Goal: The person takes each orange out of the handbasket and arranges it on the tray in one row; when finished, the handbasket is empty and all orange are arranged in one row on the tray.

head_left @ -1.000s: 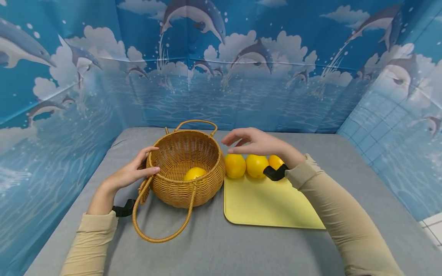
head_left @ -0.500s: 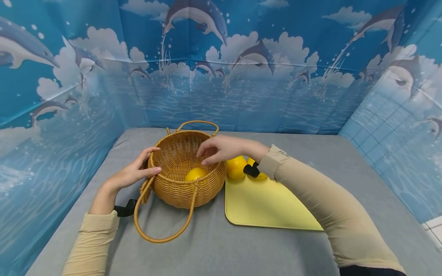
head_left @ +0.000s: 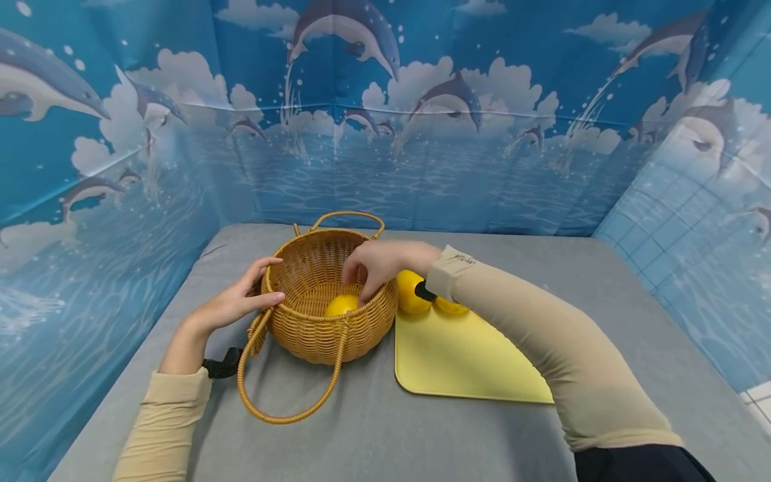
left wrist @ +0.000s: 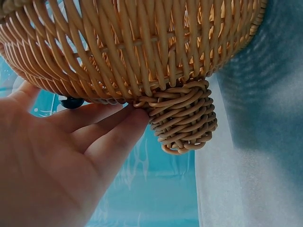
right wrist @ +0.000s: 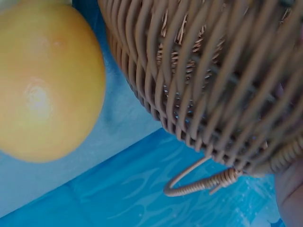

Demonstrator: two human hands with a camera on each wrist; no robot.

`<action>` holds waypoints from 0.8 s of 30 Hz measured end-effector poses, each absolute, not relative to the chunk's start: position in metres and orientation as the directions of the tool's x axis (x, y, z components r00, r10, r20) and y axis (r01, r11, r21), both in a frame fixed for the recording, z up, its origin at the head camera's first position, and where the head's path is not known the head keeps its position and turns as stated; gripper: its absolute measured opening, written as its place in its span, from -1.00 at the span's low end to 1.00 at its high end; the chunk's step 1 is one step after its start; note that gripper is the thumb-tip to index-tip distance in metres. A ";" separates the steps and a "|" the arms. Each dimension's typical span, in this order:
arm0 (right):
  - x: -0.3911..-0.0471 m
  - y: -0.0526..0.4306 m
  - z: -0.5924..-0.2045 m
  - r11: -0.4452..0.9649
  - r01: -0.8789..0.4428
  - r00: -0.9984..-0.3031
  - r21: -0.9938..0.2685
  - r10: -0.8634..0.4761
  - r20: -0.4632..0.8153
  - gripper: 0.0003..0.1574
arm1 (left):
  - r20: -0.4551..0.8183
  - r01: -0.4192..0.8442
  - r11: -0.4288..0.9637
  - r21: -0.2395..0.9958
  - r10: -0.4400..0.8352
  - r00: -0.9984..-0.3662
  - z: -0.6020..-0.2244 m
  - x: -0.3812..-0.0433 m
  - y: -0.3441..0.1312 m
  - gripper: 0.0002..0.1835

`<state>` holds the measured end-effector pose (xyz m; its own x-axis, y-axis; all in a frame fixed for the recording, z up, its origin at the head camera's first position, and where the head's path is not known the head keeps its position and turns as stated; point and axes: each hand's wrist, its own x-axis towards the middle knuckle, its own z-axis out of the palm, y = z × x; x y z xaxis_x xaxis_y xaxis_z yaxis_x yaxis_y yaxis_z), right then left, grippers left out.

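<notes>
A round wicker basket [head_left: 325,338] stands on the grey surface with an orange-like yellow fruit [head_left: 341,305] inside. My left hand [head_left: 231,301] rests at its left rim, thumb and forefinger laid over the edge. In the left wrist view, the other fingers [left wrist: 118,137] press fairly straight against the woven outer wall, beside a small wicker foot. My right hand [head_left: 376,264] reaches over the right rim, fingers bent downward and thumb close by the fruit's right side. The right wrist view shows only part of this hand [right wrist: 291,194]; its fingertips are hidden behind the weave.
Right of the basket, two similar fruits [head_left: 412,292] sit at the far end of a yellow board [head_left: 470,361], partly behind the right wrist. One basket handle [head_left: 289,420] hangs out front; another handle [head_left: 349,214] stands up behind. A dolphin-print curtain [head_left: 385,161] encloses the back and sides.
My right hand has moved left from above the fruits on the board, then down into the basket near the fruit there. The left hand stays at the rim.
</notes>
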<state>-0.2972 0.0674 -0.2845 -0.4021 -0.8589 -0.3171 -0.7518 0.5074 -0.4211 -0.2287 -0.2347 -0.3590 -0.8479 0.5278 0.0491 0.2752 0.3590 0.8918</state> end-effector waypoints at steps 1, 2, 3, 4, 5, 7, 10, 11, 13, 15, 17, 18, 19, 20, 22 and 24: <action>-0.299 0.066 -0.287 0.507 -0.754 -0.403 -0.417 -0.859 -0.316 -0.41 | 0.052 0.277 0.355 0.893 0.531 -0.846 -0.359 -0.229 -0.234 -0.30; -0.300 0.065 -0.289 0.512 -0.753 -0.408 -0.413 -0.856 -0.316 -0.41 | 0.054 0.279 0.350 0.894 0.534 -0.844 -0.359 -0.229 -0.233 -0.30; -0.301 0.064 -0.291 0.513 -0.754 -0.411 -0.410 -0.856 -0.313 -0.41 | 0.057 0.280 0.344 0.896 0.536 -0.842 -0.359 -0.229 -0.233 -0.29; -0.302 0.063 -0.292 0.514 -0.756 -0.414 -0.405 -0.855 -0.312 -0.41 | 0.059 0.282 0.342 0.896 0.538 -0.841 -0.359 -0.229 -0.233 -0.29; -0.303 0.062 -0.293 0.513 -0.759 -0.415 -0.400 -0.855 -0.310 -0.41 | 0.060 0.282 0.340 0.897 0.538 -0.841 -0.359 -0.229 -0.232 -0.29; -0.305 0.060 -0.296 0.510 -0.771 -0.415 -0.381 -0.856 -0.308 -0.42 | 0.060 0.280 0.337 0.899 0.538 -0.840 -0.359 -0.230 -0.232 -0.30; -0.307 0.057 -0.297 0.519 -0.788 -0.427 -0.331 -0.848 -0.313 -0.42 | 0.054 0.275 0.344 0.898 0.534 -0.843 -0.359 -0.230 -0.233 -0.30; -0.307 0.057 -0.298 0.521 -0.793 -0.430 -0.315 -0.846 -0.315 -0.42 | 0.052 0.274 0.344 0.898 0.534 -0.844 -0.358 -0.230 -0.233 -0.30; -0.308 0.056 -0.299 0.527 -0.800 -0.441 -0.288 -0.841 -0.314 -0.42 | 0.049 0.273 0.349 0.896 0.533 -0.845 -0.358 -0.230 -0.233 -0.30; -0.308 0.055 -0.300 0.524 -0.803 -0.443 -0.283 -0.843 -0.304 -0.44 | 0.049 0.275 0.353 0.894 0.533 -0.845 -0.359 -0.230 -0.233 -0.30; -0.309 0.055 -0.301 0.510 -0.807 -0.434 -0.298 -0.854 -0.286 -0.47 | 0.049 0.276 0.355 0.893 0.532 -0.845 -0.359 -0.230 -0.233 -0.29; -0.309 0.054 -0.302 0.500 -0.809 -0.428 -0.308 -0.861 -0.275 -0.49 | 0.049 0.276 0.356 0.893 0.532 -0.845 -0.359 -0.230 -0.233 -0.30; -0.310 0.054 -0.302 0.493 -0.809 -0.423 -0.320 -0.866 -0.265 -0.51 | 0.050 0.276 0.356 0.893 0.531 -0.846 -0.359 -0.230 -0.234 -0.30; -0.310 0.053 -0.303 0.484 -0.810 -0.417 -0.330 -0.872 -0.255 -0.54 | 0.049 0.275 0.355 0.893 0.531 -0.846 -0.359 -0.230 -0.234 -0.30; -0.310 0.052 -0.304 0.468 -0.812 -0.407 -0.349 -0.882 -0.238 -0.60 | 0.049 0.275 0.356 0.893 0.530 -0.846 -0.359 -0.230 -0.235 -0.30; -0.310 0.051 -0.305 0.457 -0.813 -0.400 -0.361 -0.889 -0.225 -0.67 | 0.051 0.276 0.354 0.894 0.532 -0.845 -0.360 -0.230 -0.235 -0.30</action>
<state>-0.3100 0.0514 -0.3053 -0.3997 -0.8885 -0.2252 -0.8129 0.4572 -0.3609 -0.2297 -0.2349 -0.3601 -0.8453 0.5319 0.0506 0.2762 0.3540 0.8935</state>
